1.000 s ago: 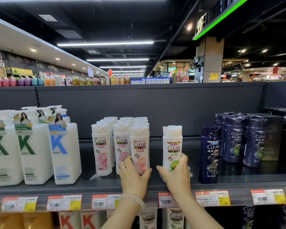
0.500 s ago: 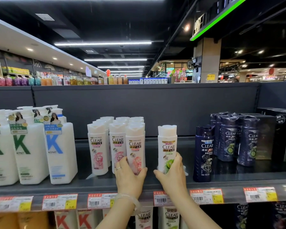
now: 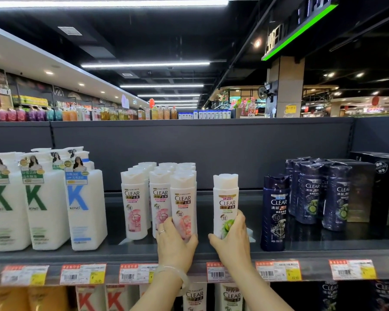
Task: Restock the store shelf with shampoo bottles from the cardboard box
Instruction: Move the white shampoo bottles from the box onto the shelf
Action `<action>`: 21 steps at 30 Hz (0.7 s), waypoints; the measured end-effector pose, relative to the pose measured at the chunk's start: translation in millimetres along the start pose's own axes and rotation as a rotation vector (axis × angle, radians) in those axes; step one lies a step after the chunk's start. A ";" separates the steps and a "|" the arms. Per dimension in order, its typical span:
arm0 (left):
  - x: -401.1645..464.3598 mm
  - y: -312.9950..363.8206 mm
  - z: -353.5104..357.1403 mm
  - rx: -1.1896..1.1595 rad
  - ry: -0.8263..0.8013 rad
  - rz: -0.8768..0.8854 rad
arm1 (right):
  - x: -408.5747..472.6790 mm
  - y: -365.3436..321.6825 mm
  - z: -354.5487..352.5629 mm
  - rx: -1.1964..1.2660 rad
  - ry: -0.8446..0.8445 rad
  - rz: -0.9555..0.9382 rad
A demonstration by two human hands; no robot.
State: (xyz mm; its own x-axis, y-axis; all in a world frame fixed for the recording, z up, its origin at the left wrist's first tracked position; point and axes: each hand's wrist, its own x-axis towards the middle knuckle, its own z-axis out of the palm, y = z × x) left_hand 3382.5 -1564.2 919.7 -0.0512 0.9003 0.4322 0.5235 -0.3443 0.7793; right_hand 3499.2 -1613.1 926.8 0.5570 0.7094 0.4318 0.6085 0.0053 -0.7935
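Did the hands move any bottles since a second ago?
Hardly anything changed. The left hand still grips the pink-label bottle at the front of its group, and the right hand still holds the green-label bottle standing alone on the shelf. Neither bottle visibly shifted against its neighbours; only the camera moved a little. The dark blue bottles and the big white bottles stayed put.
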 end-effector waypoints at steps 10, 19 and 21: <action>0.2 -0.8 1.3 0.018 -0.003 -0.010 | -0.9 2.3 0.6 0.023 -0.006 -0.008; -27.0 -8.0 -17.5 -0.087 0.049 0.116 | -24.5 -17.7 -10.2 0.050 0.145 -0.104; -39.6 -16.5 -28.8 -0.073 0.089 0.157 | -42.7 -26.5 -8.1 0.100 0.221 -0.272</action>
State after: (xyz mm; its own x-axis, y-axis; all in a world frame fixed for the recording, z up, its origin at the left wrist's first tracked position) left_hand 3351.4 -1601.9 902.8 -0.0505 0.8082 0.5867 0.4682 -0.4998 0.7287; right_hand 3463.9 -1649.3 932.9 0.4980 0.5030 0.7064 0.6991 0.2491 -0.6702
